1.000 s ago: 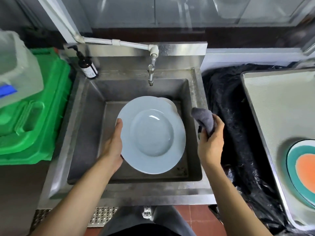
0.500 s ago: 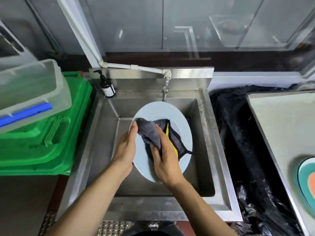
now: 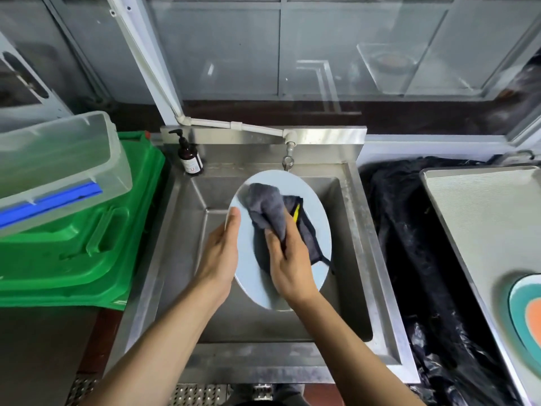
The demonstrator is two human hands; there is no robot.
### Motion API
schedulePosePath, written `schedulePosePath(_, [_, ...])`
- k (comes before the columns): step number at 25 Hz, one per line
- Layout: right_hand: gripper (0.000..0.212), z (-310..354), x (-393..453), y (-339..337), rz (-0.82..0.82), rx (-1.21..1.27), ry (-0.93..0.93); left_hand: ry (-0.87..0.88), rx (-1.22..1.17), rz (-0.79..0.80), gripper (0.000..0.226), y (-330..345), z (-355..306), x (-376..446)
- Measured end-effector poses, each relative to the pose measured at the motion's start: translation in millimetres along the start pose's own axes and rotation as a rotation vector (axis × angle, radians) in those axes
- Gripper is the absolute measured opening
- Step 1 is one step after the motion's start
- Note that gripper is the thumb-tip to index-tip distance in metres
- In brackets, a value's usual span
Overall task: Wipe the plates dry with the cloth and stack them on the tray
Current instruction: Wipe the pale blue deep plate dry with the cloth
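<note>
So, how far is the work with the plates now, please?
Done: one teal and orange plate already lies on the tray at the right. In hand: the left hand holds the pale blue plate by its rim over the sink, while the right hand presses the grey cloth on its face. Left: finish wiping this plate and stack it on the tray.

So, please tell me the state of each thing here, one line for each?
Pale blue plate: tilted over the sink, being wiped.
Grey cloth: bunched, pressed on the plate.
Left hand: holding the plate's edge.
Right hand: gripping the cloth.
Tray: holds one colourful plate.
</note>
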State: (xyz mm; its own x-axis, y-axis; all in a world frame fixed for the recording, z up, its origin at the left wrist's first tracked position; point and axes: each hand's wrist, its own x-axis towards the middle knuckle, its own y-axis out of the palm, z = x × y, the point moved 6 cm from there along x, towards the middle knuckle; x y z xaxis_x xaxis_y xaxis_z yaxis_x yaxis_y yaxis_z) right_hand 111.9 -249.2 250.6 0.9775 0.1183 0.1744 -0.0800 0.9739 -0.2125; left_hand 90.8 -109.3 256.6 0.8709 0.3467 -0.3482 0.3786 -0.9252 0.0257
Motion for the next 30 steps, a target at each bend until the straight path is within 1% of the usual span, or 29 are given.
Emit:
schedulePosePath(1, [0.041, 7.2, -5.2, 4.7, 0.056, 0.019, -0.043, -0.001, 0.015, -0.035, 0.039, -1.8, -4.7, 1.7])
schedulePosePath(3, [0.033, 16.9, -20.1, 9.6, 0.197, 0.017, -0.135, -0.026, -0.018, -0.091, 0.037, -9.0, -10.9, 8.8])
schedulePosePath(5, [0.028, 16.4, -36.3, 4.4, 0.323, -0.047, -0.196, -0.030, -0.086, -0.084, 0.039, -16.2, -17.1, 8.9])
schedulePosePath(6, [0.030, 13.5, -41.0, -1.3, 0.354, -0.107, -0.232, 0.007, -0.055, -0.091, 0.034, -21.1, -18.6, 9.0])
schedulePosePath(7, [0.034, 7.9, -42.9, -8.3, 0.354, -0.192, -0.264, 0.041, -0.002, -0.095, 0.026, -25.6, -21.6, 6.7])
schedulePosePath(9, [0.038, -7.8, -40.2, -21.5, 0.266, -0.419, -0.291, 0.049, 0.039, -0.066, 0.019, -28.3, -20.6, 0.4])
schedulePosePath(10, [0.039, -14.5, -35.0, -26.9, 0.191, -0.514, -0.270, 0.046, 0.047, -0.041, 0.022, -26.6, -18.4, -1.3])
schedulePosePath(11, [0.040, -18.2, -27.4, -31.2, 0.117, -0.551, -0.230, 0.038, 0.041, -0.013, 0.033, -23.2, -17.0, -3.8])
schedulePosePath(12, [0.042, -17.3, -18.3, -33.2, 0.061, -0.524, -0.186, 0.036, 0.022, 0.015, 0.043, -20.0, -15.3, -5.5])
schedulePosePath(13, [0.044, -13.3, -8.7, -32.8, 0.024, -0.449, -0.147, 0.038, 0.012, 0.034, 0.049, -17.3, -14.7, -7.0])
schedulePosePath(15, [0.046, -2.6, 6.9, -24.6, -0.008, -0.244, -0.068, 0.055, 0.045, 0.029, 0.049, -11.2, -16.7, -10.7])
schedulePosePath(16, [0.045, 3.7, 10.7, -16.6, 0.002, -0.153, -0.048, 0.058, 0.056, 0.021, 0.048, -8.0, -18.1, -12.0])
schedulePosePath(17, [0.045, 10.6, 10.0, -7.9, 0.026, -0.095, -0.051, 0.050, 0.060, -0.006, 0.045, -7.1, -19.4, -11.7])
schedulePosePath(19, [0.045, 23.4, -3.5, 6.3, 0.112, -0.062, -0.117, 0.004, 0.032, -0.069, 0.045, -9.7, -22.9, -8.0])
schedulePosePath(21, [0.038, 26.4, -20.7, 9.3, 0.237, -0.054, -0.184, -0.065, -0.066, -0.056, 0.050, -11.6, -28.3, -3.6])
schedulePosePath(22, [0.037, 23.9, -28.8, 6.3, 0.301, -0.068, -0.219, -0.069, -0.089, -0.044, 0.051, -13.2, -30.2, -2.4])
schedulePosePath(24, [0.040, 14.5, -39.8, -5.5, 0.366, -0.137, -0.320, -0.026, -0.058, -0.065, 0.040, -19.1, -32.0, -1.9])
schedulePosePath(25, [0.042, 6.2, -42.7, -12.4, 0.337, -0.212, -0.355, -0.010, -0.039, -0.076, 0.035, -21.3, -31.4, -2.7])
schedulePosePath(27, [0.045, -13.7, -42.3, -25.4, 0.164, -0.388, -0.341, -0.010, -0.033, -0.040, 0.035, -19.2, -26.8, -6.1])
schedulePosePath(28, [0.046, -22.8, -37.4, -32.5, 0.042, -0.434, -0.281, -0.011, -0.025, -0.014, 0.037, -16.8, -24.6, -7.4])
schedulePosePath(29, [0.047, -30.8, -29.9, -40.9, -0.081, -0.420, -0.181, -0.015, -0.013, 0.013, 0.041, -15.1, -22.6, -8.3])
schedulePosePath(30, [0.046, -35.6, -19.6, -48.3, -0.190, -0.340, -0.067, -0.020, -0.006, 0.044, 0.045, -12.6, -21.7, -9.0])
